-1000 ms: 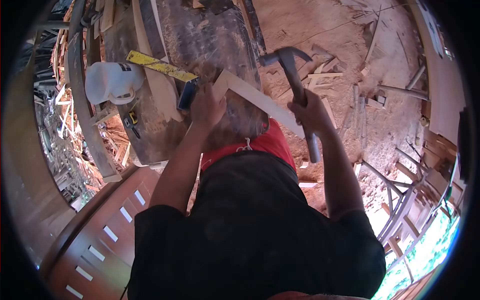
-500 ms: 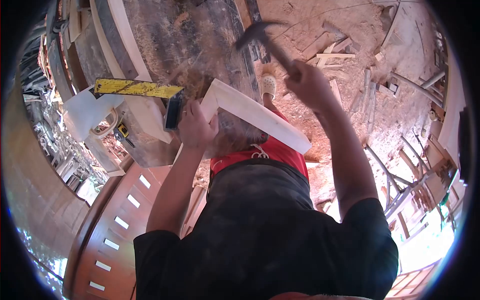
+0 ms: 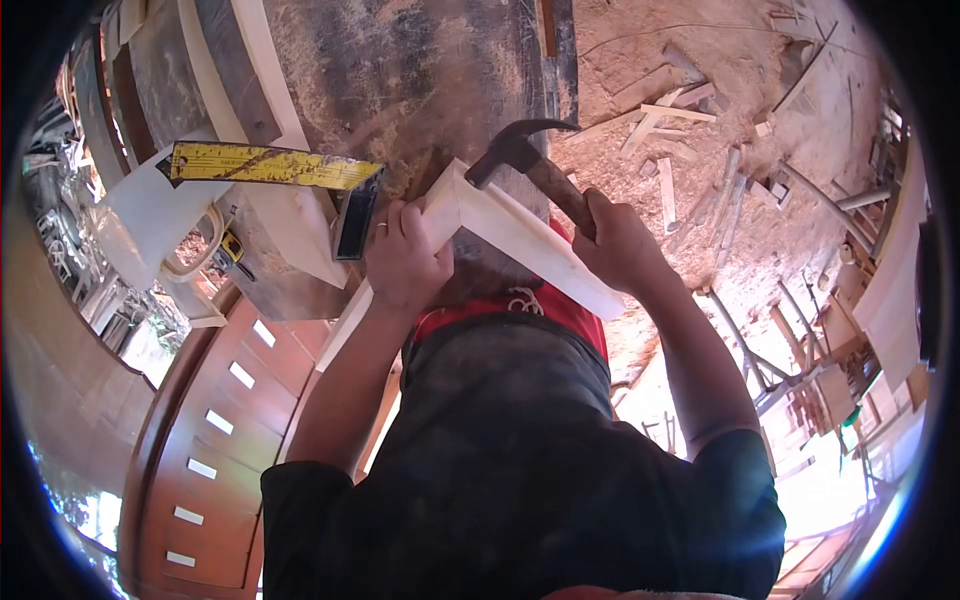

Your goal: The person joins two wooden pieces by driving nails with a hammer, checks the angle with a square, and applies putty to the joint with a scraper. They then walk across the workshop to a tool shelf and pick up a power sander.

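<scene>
Hammer (image 3: 555, 190) down: its head was up and blurred 0.5 s ago, now right by the corner of the wood joint (image 3: 540, 250); contact or tiny gap, can't tell. Right hand (image 3: 622, 245) wrapped round the handle, lower than before. Left hand (image 3: 408, 258) still clamped on the joint's other leg, 8 o'clock from the corner. Hands apart. Joint sits at the bench's (image 3: 400, 70) 6 o'clock end, long leg toward 4. Square (image 3: 270, 166) still at left hand's 10.
</scene>
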